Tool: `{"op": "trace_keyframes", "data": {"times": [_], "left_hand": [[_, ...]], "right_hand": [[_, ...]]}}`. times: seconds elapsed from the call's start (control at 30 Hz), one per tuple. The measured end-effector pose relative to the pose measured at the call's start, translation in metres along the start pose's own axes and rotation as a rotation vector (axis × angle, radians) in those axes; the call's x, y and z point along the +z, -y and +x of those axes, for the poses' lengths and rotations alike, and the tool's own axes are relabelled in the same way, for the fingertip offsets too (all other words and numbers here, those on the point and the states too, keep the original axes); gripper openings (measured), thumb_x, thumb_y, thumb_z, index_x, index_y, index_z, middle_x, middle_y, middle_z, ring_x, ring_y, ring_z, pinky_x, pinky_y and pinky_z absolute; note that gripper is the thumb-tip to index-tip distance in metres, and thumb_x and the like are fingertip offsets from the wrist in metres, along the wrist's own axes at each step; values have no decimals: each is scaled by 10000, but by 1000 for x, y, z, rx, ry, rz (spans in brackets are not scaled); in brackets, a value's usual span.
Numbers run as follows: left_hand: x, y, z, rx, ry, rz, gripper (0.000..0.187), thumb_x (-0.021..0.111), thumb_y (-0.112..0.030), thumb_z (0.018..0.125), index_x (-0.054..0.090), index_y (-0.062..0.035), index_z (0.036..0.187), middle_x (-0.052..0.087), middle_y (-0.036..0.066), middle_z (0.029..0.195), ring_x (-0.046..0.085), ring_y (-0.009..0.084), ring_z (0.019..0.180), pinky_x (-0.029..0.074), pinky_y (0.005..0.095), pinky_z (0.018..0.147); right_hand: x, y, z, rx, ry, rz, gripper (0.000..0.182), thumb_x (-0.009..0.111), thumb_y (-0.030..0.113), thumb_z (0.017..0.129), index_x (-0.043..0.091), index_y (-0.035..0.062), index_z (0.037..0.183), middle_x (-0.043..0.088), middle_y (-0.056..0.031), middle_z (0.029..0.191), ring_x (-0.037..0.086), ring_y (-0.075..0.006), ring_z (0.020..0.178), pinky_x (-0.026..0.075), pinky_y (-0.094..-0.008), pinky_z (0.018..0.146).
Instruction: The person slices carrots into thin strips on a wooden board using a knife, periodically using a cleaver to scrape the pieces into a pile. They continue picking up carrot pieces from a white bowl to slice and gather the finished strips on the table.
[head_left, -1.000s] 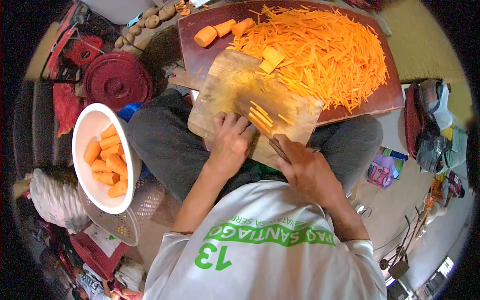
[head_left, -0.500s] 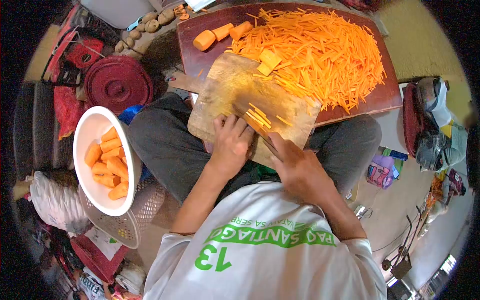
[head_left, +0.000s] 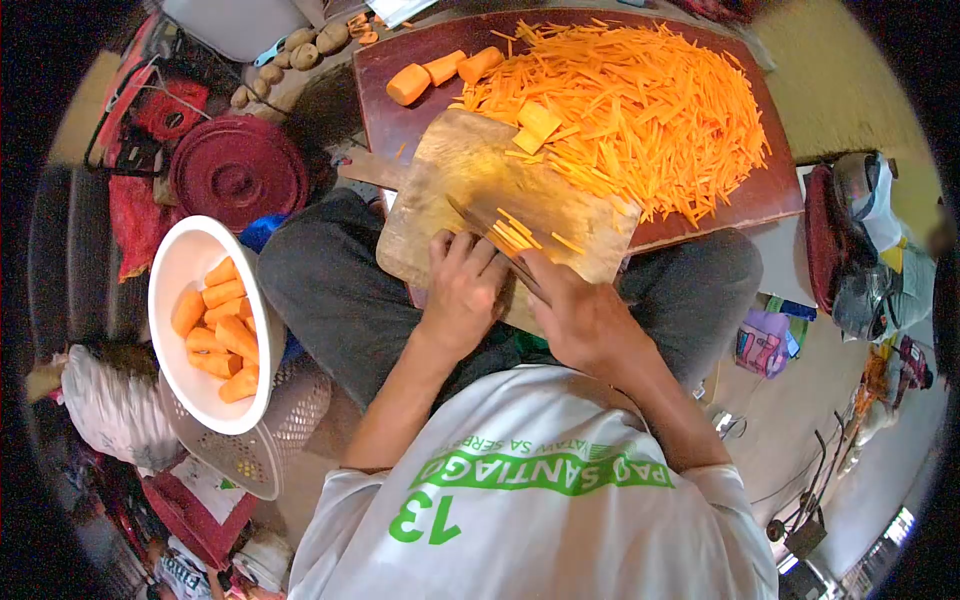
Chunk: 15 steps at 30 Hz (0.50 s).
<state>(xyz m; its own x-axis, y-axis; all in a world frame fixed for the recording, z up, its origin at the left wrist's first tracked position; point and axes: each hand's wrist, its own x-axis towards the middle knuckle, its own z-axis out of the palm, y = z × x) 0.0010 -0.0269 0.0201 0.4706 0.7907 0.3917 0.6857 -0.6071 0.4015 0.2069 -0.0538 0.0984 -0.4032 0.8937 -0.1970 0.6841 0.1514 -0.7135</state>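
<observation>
My right hand (head_left: 585,315) is wrapped round the handle of a knife (head_left: 490,232). Its blade lies slantwise over the wooden cutting board (head_left: 430,190), the tip toward the upper left. Right beside the blade, my left hand (head_left: 462,290) presses curled fingertips onto the board's near part; what is under them is hidden. Several thin carrot sticks (head_left: 515,228) lie along the blade's far side. At the board's upper edge rest a few flat carrot slices (head_left: 538,122), touching a big heap of carrot strips (head_left: 630,110).
The board lies partly on a dark red table (head_left: 400,30) holding peeled carrot pieces (head_left: 408,84). On the left, a white bowl (head_left: 262,395) of carrot chunks stands over a perforated basket (head_left: 275,480). Behind it are a maroon lid (head_left: 237,170) and several potatoes (head_left: 332,38).
The knife has slid toward the upper left along its length, and my right hand has moved slightly left with it. My left hand stays almost where it was.
</observation>
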Motion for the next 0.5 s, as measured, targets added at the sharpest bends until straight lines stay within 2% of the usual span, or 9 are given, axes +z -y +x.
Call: {"op": "trace_keyframes", "data": {"times": [0.1, 0.27, 0.37, 0.5], "left_hand": [[-5, -2, 2, -24, 30, -9, 294, 777, -91, 777, 766, -13, 1060, 672, 114, 1080, 602, 333, 1046, 424, 535, 1003], [-2, -1, 1, -7, -15, -26, 308, 791, -76, 753, 765, 6, 1049, 657, 129, 1058, 599, 350, 1043, 427, 538, 1014], [-2, -1, 2, 7, -18, -11, 331, 796, -65, 729, 762, 15, 1049, 652, 141, 1043, 600, 357, 1045, 428, 538, 1020], [-3, -3, 2, -24, 19, -16, 390, 815, -69, 670, 757, 18, 1046, 651, 154, 1035, 602, 358, 1051, 424, 535, 1036]], "right_hand": [[-1, 3, 12, 11, 15, -5, 523, 633, 141, 1036, 492, 9, 1522, 668, -328, 1319, 677, -492, 1184, 566, -542, 963], [-13, 5, -20, 117, 62, 43, 525, 645, 130, 1021, 497, 30, 1515, 687, -313, 1286, 675, -509, 1175, 561, -557, 964], [-7, 4, -13, 51, -32, 68, 507, 643, 129, 1013, 511, 42, 1495, 696, -306, 1244, 679, -506, 1163, 559, -556, 948], [1, -1, 11, 64, -1, 38, 502, 658, 108, 997, 524, 45, 1477, 698, -311, 1225, 688, -494, 1160, 559, -549, 953]]}}
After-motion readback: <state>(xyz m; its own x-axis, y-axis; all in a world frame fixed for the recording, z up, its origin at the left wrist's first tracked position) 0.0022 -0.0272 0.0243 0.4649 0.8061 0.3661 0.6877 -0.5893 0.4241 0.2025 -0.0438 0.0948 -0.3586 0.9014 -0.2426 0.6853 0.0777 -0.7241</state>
